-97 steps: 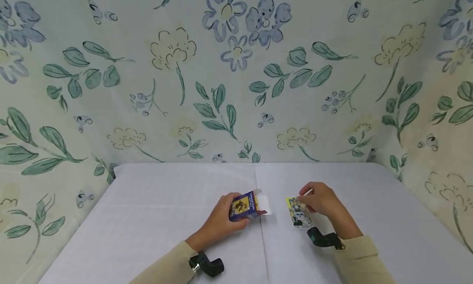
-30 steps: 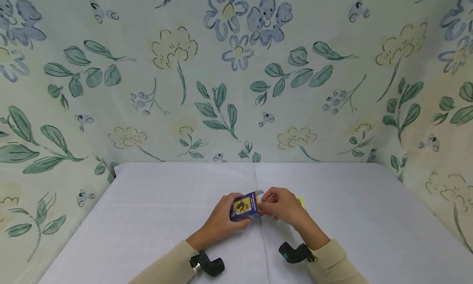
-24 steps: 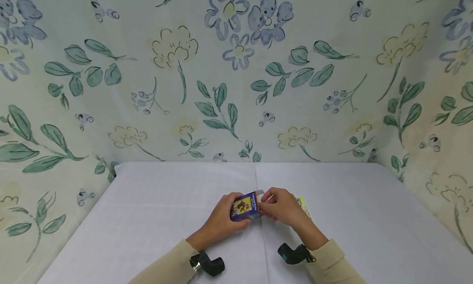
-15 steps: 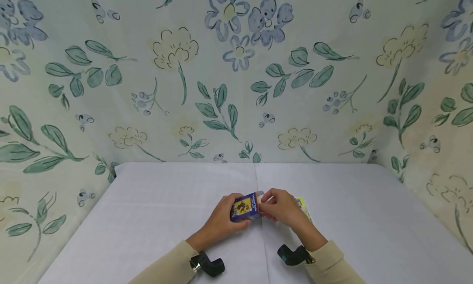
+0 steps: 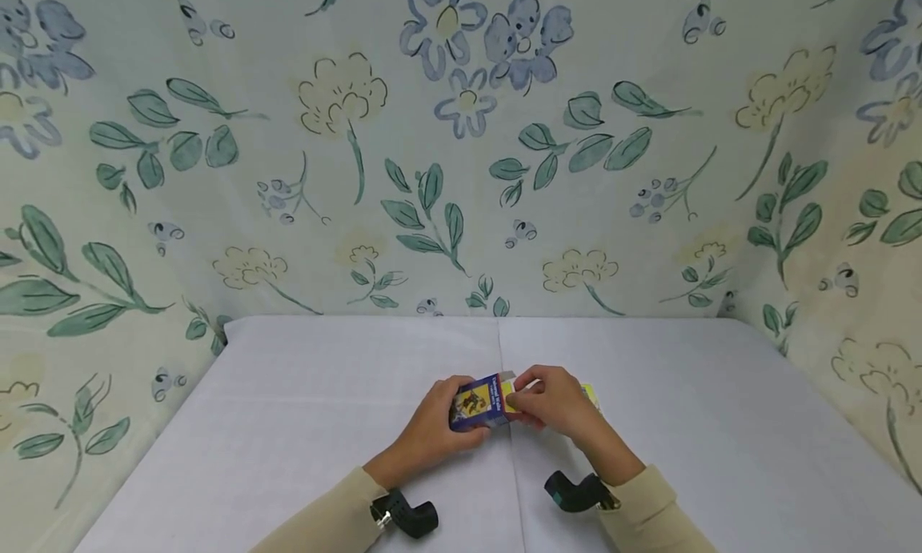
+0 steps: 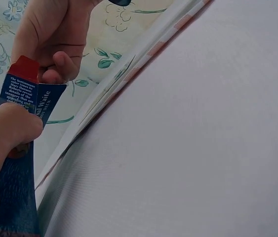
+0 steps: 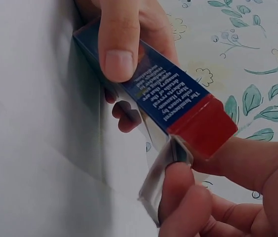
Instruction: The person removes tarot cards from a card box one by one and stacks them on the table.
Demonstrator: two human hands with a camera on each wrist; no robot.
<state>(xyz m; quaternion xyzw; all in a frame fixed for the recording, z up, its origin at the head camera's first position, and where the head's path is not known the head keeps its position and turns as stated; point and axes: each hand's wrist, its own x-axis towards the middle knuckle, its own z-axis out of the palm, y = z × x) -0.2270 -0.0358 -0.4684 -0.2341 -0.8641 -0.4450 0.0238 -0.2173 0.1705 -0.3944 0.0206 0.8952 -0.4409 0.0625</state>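
Note:
In the head view my left hand (image 5: pixel 435 417) grips a blue tarot card box (image 5: pixel 471 405), its open end pointing right. The left thumb (image 7: pixel 119 64) presses on the box's printed narrow side in the right wrist view. A red side flap (image 7: pixel 205 126) and a pale end flap (image 7: pixel 153 182) stand out from the opening. My right hand (image 5: pixel 558 405) is at that opening, thumb and fingers pinching a yellow-edged card (image 5: pixel 510 388) that shows at the mouth. Another yellow-bordered tarot card (image 5: pixel 591 394) lies on the table, mostly hidden behind the right hand.
A white cloth with a crease covers the table (image 5: pixel 324 401). Floral fabric (image 5: pixel 461 177) hangs behind and along both sides. Black wrist cameras (image 5: pixel 406 514) sit on both forearms, below the hands.
My right hand has moved left from the card on the table to the box's mouth. In the last half second more yellow shows there as the hand shifts slightly right. The left hand stays put.

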